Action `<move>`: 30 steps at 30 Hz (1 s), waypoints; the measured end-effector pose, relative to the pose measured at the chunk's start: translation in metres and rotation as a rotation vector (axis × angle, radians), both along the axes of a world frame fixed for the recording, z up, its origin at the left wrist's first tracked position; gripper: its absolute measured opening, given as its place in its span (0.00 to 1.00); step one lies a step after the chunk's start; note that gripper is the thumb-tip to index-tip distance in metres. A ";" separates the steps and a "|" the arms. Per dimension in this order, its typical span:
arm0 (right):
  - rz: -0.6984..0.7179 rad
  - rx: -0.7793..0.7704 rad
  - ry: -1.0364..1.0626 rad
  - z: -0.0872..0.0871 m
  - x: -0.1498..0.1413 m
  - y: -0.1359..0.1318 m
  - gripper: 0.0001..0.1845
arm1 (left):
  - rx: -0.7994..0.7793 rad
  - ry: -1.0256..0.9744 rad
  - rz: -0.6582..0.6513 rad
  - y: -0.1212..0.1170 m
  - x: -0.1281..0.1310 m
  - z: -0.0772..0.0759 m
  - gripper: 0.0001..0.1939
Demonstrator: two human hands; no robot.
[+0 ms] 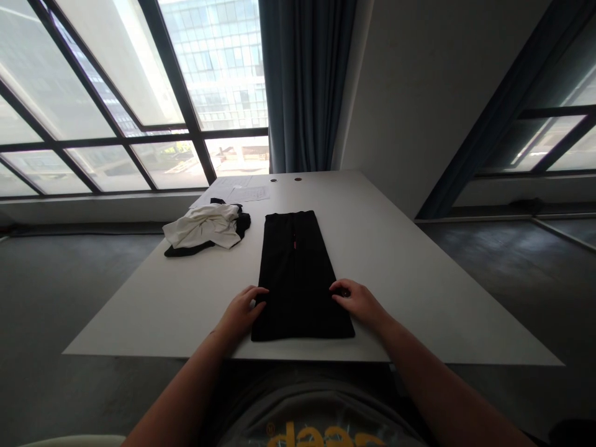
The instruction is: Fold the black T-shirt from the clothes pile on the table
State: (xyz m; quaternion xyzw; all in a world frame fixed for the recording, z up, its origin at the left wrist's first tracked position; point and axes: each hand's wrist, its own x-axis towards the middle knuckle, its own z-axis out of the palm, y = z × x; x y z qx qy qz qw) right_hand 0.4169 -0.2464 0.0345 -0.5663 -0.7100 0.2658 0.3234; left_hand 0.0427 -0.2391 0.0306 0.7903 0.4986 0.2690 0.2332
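A folded black garment [298, 273], which looks like trousers or shorts, lies flat and lengthwise near the front edge of the table. Its far edge is slightly ruffled, and a small red mark shows on its upper part. At the left side edge, my left hand [244, 307] is closed, with thumb and fingertips on the cloth. Opposite it, my right hand [361, 301] pinches the right side edge between thumb and forefinger. The lower hem lies flat, close to my body.
The white table [410, 298] carries a heap of white and black clothes [207, 226] at the left. Behind the heap lie printed papers [249, 193], and two round holes are near the far edge. A blue curtain [307, 87] and windows stand beyond.
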 end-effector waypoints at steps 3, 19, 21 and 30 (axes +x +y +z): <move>-0.054 0.020 0.050 0.002 0.003 0.006 0.12 | 0.026 -0.044 0.026 0.007 -0.004 0.001 0.16; -0.078 0.272 -0.253 -0.027 -0.003 0.030 0.13 | 0.052 0.145 0.130 0.038 0.000 -0.026 0.27; -0.097 0.275 -0.286 -0.024 -0.004 0.029 0.14 | 0.060 0.161 0.145 0.032 0.005 -0.019 0.27; -0.051 0.308 -0.470 0.001 -0.065 -0.007 0.24 | 0.254 0.349 -0.027 -0.013 0.061 -0.008 0.28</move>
